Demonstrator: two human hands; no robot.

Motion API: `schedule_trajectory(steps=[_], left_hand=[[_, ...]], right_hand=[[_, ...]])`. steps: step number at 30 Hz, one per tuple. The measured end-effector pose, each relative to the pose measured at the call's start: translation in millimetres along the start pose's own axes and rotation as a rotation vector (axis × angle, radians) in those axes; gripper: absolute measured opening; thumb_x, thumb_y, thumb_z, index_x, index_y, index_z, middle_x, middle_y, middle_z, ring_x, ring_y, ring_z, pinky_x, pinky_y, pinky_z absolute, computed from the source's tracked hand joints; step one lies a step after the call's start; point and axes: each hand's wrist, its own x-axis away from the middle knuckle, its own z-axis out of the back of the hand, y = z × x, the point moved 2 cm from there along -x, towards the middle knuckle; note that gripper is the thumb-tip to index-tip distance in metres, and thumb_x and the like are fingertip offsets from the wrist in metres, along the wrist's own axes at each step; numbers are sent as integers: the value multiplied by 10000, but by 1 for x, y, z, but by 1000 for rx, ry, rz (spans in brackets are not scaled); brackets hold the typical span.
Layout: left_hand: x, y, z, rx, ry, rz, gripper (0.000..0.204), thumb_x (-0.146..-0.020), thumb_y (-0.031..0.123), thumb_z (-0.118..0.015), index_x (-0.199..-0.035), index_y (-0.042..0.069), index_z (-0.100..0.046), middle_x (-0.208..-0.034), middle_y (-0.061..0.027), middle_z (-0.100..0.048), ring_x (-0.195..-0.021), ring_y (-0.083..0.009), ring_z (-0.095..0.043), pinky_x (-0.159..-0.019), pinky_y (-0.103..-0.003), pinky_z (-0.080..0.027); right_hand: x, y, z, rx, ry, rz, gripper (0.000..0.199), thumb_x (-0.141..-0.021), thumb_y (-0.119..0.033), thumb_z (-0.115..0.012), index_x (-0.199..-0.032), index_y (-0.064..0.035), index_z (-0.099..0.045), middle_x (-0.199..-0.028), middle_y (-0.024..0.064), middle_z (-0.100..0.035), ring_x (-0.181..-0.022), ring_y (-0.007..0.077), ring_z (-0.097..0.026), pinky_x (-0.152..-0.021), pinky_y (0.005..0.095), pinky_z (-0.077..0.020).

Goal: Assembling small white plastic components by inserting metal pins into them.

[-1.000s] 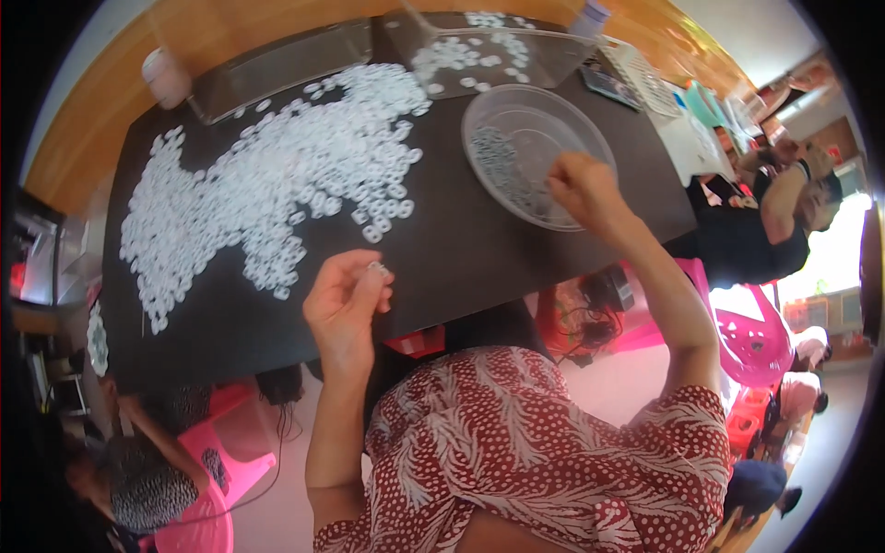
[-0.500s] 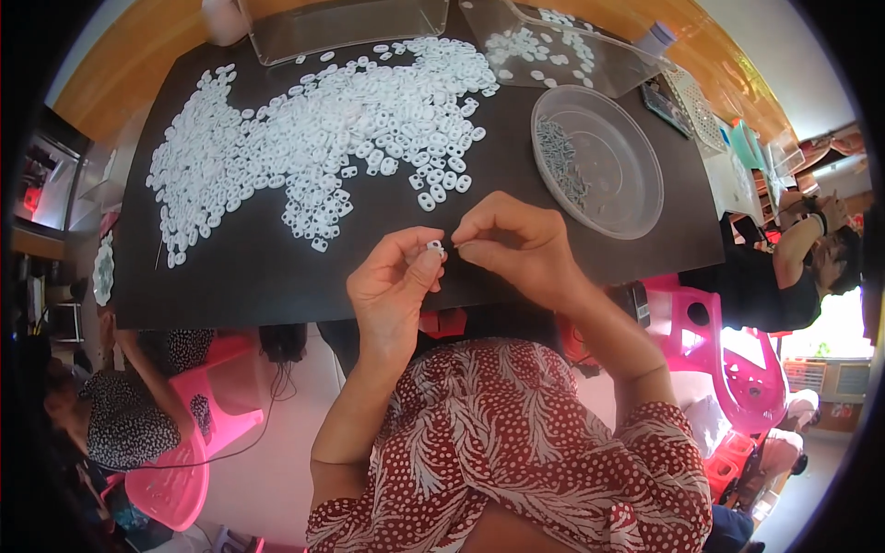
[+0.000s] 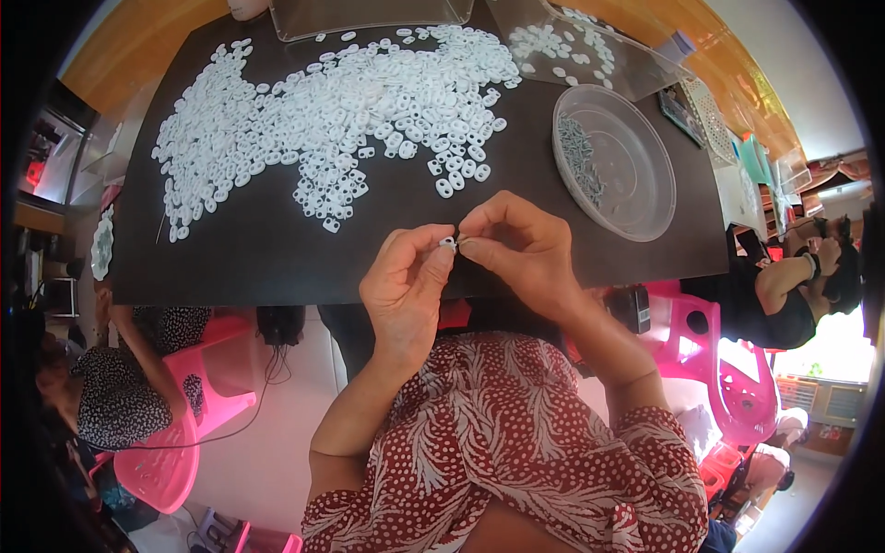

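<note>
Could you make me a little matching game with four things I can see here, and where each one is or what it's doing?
Column one
1. Heap of small white oval pieces with holes
2. Small, slim grey pieces
3. Round clear plastic tub
4. Person's bare left hand

Column two
A. Holds a single white piece at its fingertips
B. Stands to the right of the heap
C. Spread widely over the dark tabletop
D. Gathered toward the left inside the tub

Right pairs: 1-C, 2-D, 3-B, 4-A

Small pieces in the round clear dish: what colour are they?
Grey: the small pieces in the dish show in the head view.
</note>
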Motion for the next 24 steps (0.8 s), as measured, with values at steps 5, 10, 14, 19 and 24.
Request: schedule_trajectory(steps=[5, 10, 14, 19, 24], left_hand=[[1, -1, 1, -57, 5, -29, 170, -880, 46, -627, -1031, -33, -631, -858, -10, -590, -719, -53, -528, -618, -183, -456], [3, -1, 2, -55, 34, -11, 164, -883, 47, -625, -1025, -36, -630, -853, -8, -589, -713, -51, -528, -617, -183, -456], [3, -3, 4, -83, 32, -26, 163, -882, 43, -623, -1024, -38, -629, -860, -9, -585, -715, -49, -526, -619, -182, -455], [4, 0, 2, -139, 53, -48, 120, -875, 1, -608, -990, -23, -636, -834, -13, -549, -710, -63, -492, -633, -189, -416], [5, 2, -1, -385, 74, -236, 130, -860, -26, -608, -985, -16, -640, -806, -43, -566, -681, -92, -516, -606, -206, -430]], right_hand=[[0, 1, -2, 23, 8, 23, 127, -785, 1, -673, -902, -11, -622, -821, -4, -582, -697, 42, -512, -621, 202, -431], [2, 4, -4, -10, 30, 12, 132, -781, 4, -675, -901, -13, -623, -827, -2, -581, -689, 43, -508, -615, 204, -431], [2, 6, -7, 12, 33, 15, 133, -778, 7, -677, -898, -13, -623, -818, -3, -583, -683, 41, -505, -606, 201, -429], [2, 7, -8, 23, 29, 23, 132, -777, 10, -674, -897, -12, -623, -816, -8, -584, -678, 36, -496, -603, 196, -426], [3, 12, -12, -11, 32, 1, 131, -776, 16, -672, -895, -5, -622, -829, -13, -591, -692, 24, -495, -611, 190, -430]])
